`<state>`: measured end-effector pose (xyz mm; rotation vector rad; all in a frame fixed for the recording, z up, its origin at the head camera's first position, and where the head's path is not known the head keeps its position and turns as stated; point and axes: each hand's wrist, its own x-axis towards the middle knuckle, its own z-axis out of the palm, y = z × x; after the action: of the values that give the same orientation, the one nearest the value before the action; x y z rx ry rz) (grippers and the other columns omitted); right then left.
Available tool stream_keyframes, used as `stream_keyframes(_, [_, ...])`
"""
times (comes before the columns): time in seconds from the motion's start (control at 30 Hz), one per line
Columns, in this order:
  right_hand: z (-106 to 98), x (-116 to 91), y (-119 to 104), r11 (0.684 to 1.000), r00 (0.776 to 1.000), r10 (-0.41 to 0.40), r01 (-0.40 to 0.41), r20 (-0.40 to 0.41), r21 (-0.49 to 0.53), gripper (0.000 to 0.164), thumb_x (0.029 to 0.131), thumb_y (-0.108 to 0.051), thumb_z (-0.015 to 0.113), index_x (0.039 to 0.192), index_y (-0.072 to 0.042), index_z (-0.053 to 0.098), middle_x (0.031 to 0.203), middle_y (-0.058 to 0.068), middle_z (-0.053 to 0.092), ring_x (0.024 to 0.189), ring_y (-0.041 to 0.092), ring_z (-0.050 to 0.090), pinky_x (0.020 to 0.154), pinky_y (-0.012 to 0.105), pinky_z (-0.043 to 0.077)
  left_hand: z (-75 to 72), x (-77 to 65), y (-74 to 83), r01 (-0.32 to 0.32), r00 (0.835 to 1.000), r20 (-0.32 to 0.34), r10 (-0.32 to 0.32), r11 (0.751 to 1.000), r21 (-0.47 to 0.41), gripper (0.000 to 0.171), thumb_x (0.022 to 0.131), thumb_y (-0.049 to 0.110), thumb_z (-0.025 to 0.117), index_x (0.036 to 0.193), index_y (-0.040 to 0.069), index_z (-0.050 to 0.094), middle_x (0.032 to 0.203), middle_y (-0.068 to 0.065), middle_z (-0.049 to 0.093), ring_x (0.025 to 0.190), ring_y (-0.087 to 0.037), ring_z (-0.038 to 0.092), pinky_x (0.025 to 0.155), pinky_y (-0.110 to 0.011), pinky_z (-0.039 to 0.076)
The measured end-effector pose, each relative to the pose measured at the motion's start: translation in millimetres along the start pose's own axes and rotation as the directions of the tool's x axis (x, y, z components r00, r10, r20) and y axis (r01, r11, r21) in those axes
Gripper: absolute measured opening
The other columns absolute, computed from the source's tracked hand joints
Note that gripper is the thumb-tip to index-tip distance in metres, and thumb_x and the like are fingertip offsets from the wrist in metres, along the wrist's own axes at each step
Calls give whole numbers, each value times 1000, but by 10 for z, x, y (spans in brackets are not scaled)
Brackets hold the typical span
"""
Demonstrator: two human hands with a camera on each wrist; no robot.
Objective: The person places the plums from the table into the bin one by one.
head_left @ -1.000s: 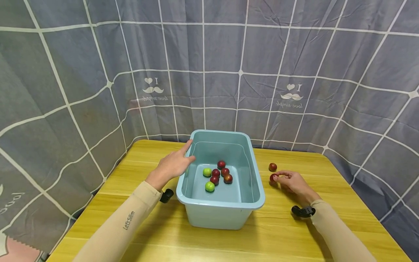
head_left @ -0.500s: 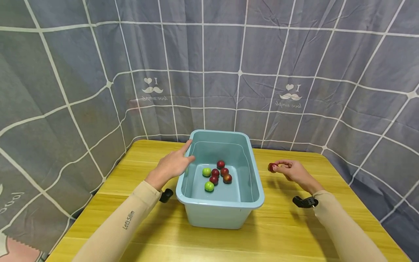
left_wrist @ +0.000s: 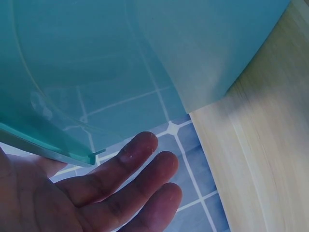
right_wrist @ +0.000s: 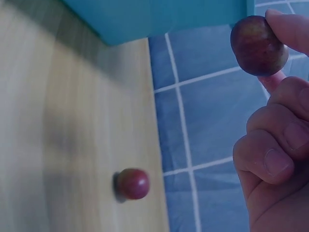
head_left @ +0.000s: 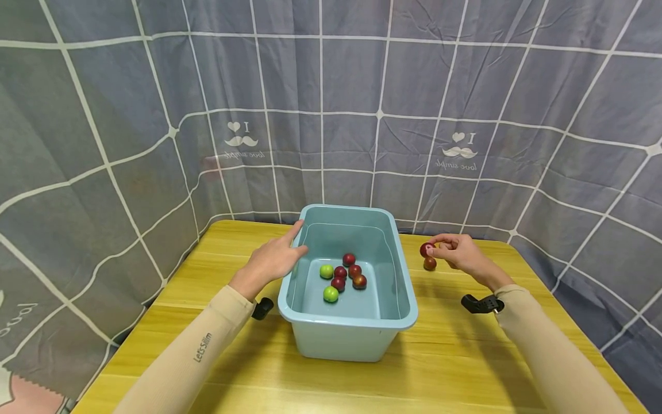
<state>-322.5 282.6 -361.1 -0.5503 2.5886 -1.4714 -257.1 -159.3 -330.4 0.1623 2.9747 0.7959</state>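
Observation:
In the head view my left hand [head_left: 271, 261] lies over the left rim of a pale blue plastic tub [head_left: 346, 343], its index finger stretched along the rim and its thumb over the inner side. From the left wrist view, several fingers [left_wrist: 147, 181] extend loosely outside the tub, apart from its wall. My right hand [head_left: 462, 257] pinches a dark red plum [right_wrist: 259, 46] between thumb and index finger, lifted off the table right of the tub. Below it a second red plum [right_wrist: 133, 183] rests on the tabletop.
Inside the tub lie several dark red plums [head_left: 340, 273] and two green round fruits [head_left: 331, 294]. The tub stands on a yellow wooden table [head_left: 248, 362]. A grey curtain with white grid lines [head_left: 351, 144] hangs behind and around the table.
My right hand, with the pinched plum, has risen from the table and moved away from me, past the plum still lying there. The left hand and tub stay put.

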Motion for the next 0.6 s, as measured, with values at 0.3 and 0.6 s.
stream_keyframes(0.3, [-11,70,-315,994,998,-62,62,2,-86,34,93,-30,74,116,-6,70,62,-5,41,56,10,39,53,27,36,-2,7,2,2,1000,3,-2,1000,4,73,99,50,40,163,35,10,155,-15,45,124,-39,58,82,-53,50])
stream_keyframes(0.6, [-1,140,-592,988,993,-102,108,63,-111,34,92,-30,74,117,-8,70,62,-2,40,54,10,34,51,29,31,-3,11,-10,3,1000,8,-3,1000,-4,72,100,50,40,163,36,9,156,-14,44,123,-38,59,82,-52,50])
